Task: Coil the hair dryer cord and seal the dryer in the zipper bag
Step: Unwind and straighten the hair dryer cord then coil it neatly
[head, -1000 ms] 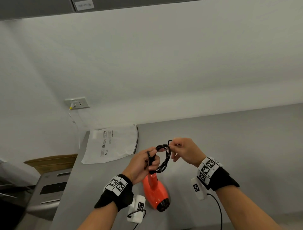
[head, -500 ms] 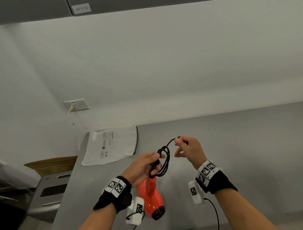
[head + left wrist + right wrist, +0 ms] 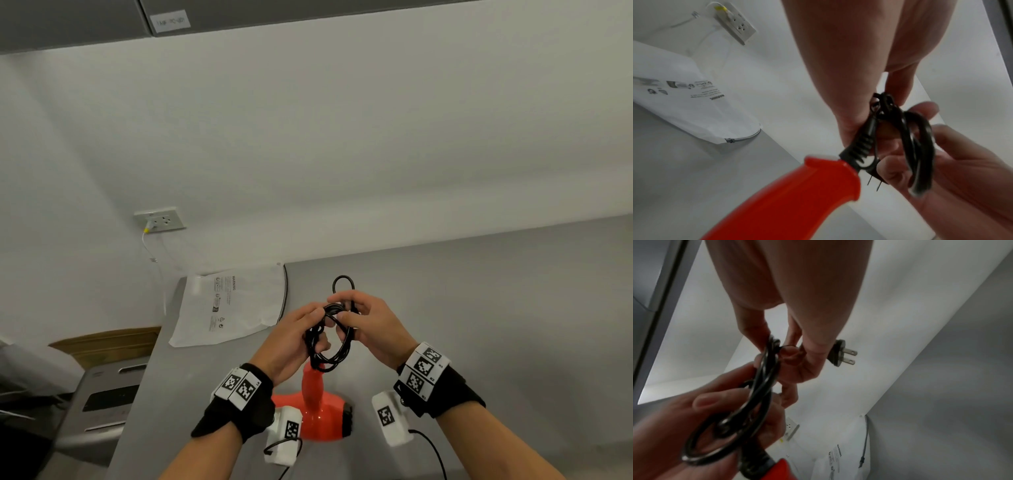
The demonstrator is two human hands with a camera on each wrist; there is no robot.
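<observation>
WARNING, printed in bold capitals on white zipper bag [image 3: 233,308] lying flat on tabletop [image 3: 479,308]; same word legible in left wrist view [image 3: 717,97] and right wrist view [image 3: 839,450]. Smaller lines and pictograms beside it on bag too small to read. White label [image 3: 170,22] on grey cabinet overhead: characters blurred, unreadable. Black-and-white square code markers [image 3: 423,365] on wristbands, no letters.

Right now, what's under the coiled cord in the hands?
Below the coiled cord hangs the orange hair dryer, handle up, over the grey counter. The left wrist camera covers part of its body.
</observation>
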